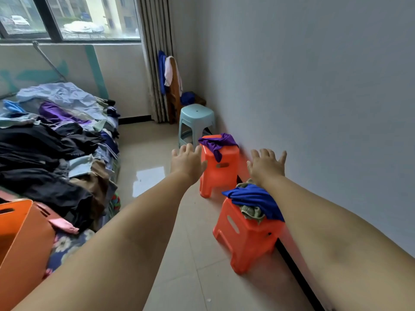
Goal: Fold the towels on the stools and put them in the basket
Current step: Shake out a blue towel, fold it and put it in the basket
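while both my arms stretch out ahead of me, my left hand (187, 161) is spread flat, fingers apart, gripping nothing. my right hand (266, 164) is the same: palm down, fingers splayed, empty.

two orange stools stand along the grey wall (314, 86) on the tiled floor (190, 265). the near orange stool (244, 239) carries a crumpled blue towel (253, 198) on top of an olive-green towel (252, 213); my right forearm passes just over them, touching or not i cannot tell. the far orange stool (219, 171) holds a purple towel (219, 142), bunched, one end hanging over the front edge. my left hand hovers in front of that stool's left side, my right hand just to its right, near the wall.

beyond it stands a pale blue stool (196, 122), top bare. behind that, a wooden chair (174, 93) draped with blue and white cloth.

the orange basket (20, 239) sits at far left on the bed (67, 243), beside a heap of dark clothes (45, 153).
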`<state>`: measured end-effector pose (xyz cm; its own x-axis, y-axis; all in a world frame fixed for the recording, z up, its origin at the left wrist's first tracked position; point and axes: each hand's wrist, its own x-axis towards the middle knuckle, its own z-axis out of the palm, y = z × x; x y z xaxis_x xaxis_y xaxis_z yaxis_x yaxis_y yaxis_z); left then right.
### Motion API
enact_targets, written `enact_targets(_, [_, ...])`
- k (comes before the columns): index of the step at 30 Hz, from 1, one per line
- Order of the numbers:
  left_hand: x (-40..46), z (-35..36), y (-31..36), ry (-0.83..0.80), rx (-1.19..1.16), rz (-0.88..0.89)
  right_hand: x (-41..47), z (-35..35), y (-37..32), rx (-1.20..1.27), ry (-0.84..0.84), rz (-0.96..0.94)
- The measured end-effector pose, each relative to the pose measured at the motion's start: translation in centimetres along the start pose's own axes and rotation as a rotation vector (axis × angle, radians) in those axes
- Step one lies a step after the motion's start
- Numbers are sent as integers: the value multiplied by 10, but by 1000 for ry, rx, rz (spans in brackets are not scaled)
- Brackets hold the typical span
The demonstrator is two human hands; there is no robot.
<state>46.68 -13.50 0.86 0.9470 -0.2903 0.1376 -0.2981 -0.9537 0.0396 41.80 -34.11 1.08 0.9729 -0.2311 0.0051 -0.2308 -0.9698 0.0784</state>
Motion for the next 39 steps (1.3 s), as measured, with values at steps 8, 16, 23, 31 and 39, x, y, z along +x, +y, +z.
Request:
enact_targets(8, [133,62,-1,-74,-39,181,95,36,15,16,-90,211])
enact_targets(16, [272,94,-1,-159,-21,440,170,59,16,91,-162,503])
enact_targets(23, [307,149,64,-306,-44,690,175,116,45,140,-293,688])
enact_targets(31, [344,211,112,-488,-33,742,208,174,84,204,-427,823])
enact_targets(39, [385,275,137,-801,27,809,240,227,99,333,-537,918])
